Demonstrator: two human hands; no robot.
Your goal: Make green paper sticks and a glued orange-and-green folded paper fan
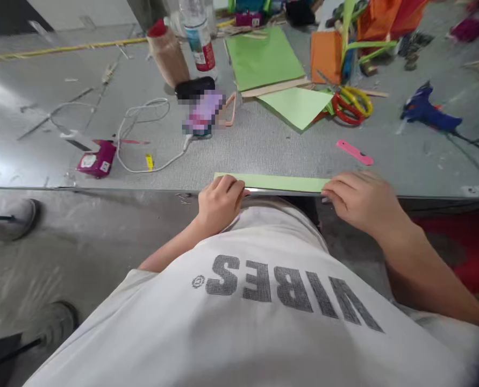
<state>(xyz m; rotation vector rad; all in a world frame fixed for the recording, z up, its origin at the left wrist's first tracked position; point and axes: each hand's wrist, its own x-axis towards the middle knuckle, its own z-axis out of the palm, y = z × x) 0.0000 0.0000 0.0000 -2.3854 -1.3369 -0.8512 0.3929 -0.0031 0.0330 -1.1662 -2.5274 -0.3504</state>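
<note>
A long, narrow light green paper strip (283,183) lies along the front edge of the grey table. My left hand (222,203) pinches it near its left end, with the fingers closed over the strip. The strip's right end is between the fingertips and thumb of my right hand (364,201). Between the two hands the strip is straight and close to the table edge. Beyond my right hand lies a pink cutter (354,152). Red scissors (347,109) and yellow scissors (359,101) rest by a pale green paper sheet (298,106).
Farther back are a green sheet (265,59), a bottle (201,45), a phone (204,112) on a white cable (158,171), and orange paper (326,56). A blue glue gun (428,110) is at the right, a purple box (97,159) at the left of the table (243,145).
</note>
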